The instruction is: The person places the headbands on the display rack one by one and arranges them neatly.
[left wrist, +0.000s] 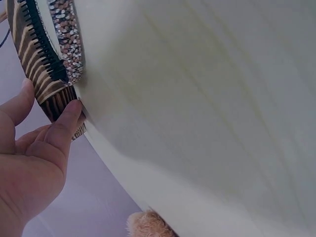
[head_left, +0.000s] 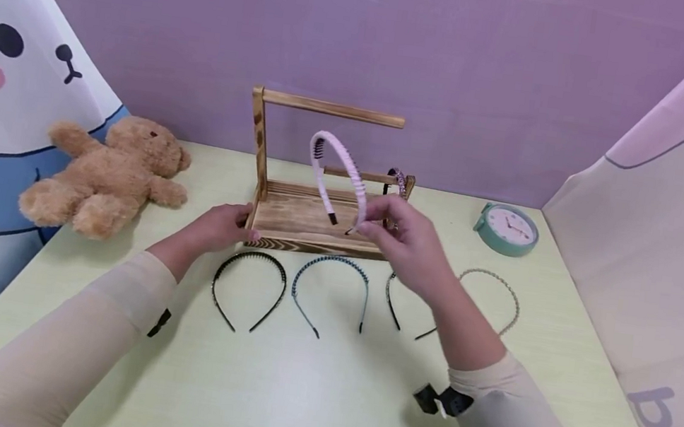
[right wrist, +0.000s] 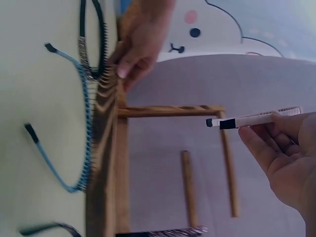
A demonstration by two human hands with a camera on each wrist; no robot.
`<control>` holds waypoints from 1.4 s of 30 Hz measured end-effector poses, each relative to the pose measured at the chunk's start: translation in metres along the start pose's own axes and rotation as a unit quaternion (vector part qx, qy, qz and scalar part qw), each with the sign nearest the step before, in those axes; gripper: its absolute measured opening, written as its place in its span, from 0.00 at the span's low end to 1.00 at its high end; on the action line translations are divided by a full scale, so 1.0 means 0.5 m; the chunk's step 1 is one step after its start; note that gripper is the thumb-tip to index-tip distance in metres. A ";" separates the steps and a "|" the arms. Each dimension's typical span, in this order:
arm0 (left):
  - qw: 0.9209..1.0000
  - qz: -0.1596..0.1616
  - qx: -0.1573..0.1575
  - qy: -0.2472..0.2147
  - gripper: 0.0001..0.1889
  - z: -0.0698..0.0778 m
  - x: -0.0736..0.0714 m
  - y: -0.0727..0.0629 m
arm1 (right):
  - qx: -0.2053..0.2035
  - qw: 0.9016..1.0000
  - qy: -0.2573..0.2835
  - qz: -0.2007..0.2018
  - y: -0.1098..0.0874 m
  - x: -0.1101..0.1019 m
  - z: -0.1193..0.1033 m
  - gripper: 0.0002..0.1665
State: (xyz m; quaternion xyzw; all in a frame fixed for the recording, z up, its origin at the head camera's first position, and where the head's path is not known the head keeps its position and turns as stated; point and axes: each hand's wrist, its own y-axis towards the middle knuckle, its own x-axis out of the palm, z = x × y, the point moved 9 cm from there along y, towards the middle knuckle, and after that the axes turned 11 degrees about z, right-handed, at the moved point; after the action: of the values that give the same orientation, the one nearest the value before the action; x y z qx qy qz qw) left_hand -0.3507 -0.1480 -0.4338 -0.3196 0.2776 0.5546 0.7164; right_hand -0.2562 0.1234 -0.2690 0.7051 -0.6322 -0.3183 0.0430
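My left hand grips the left end of a wooden rack; in the left wrist view, thumb and fingers hold its striped end. Above the rack's base, my right hand pinches a pale pink headband near one tip, its arch upward and clear of the bars. A purple glittery headband hangs at the right end of the rack's short lower bar. The long upper bar carries nothing.
On the table before the rack lie a black headband, a blue one and a beaded one; my right arm partly covers headbands there. A teddy bear lies left, a green clock right. A purple backdrop stands behind.
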 end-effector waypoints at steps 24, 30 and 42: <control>1.000 0.002 0.004 -0.004 0.41 0.002 -0.002 0.000 | 0.118 0.988 -0.064 0.074 0.037 0.052 0.238 0.05; 1.000 0.002 0.003 -0.003 0.41 0.002 -0.003 0.000 | 0.131 0.984 -0.100 0.062 0.028 0.055 0.266 0.05; 1.000 0.002 -0.003 -0.007 0.41 0.002 -0.001 -0.002 | 0.146 0.977 -0.144 0.050 0.017 0.054 0.294 0.04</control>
State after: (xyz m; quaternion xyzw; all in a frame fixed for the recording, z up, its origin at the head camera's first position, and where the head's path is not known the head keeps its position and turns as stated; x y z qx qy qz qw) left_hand -0.3496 -0.1477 -0.4326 -0.3171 0.2721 0.5591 0.7162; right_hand -0.3375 0.1471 -0.3924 0.6179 -0.7060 -0.3182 -0.1361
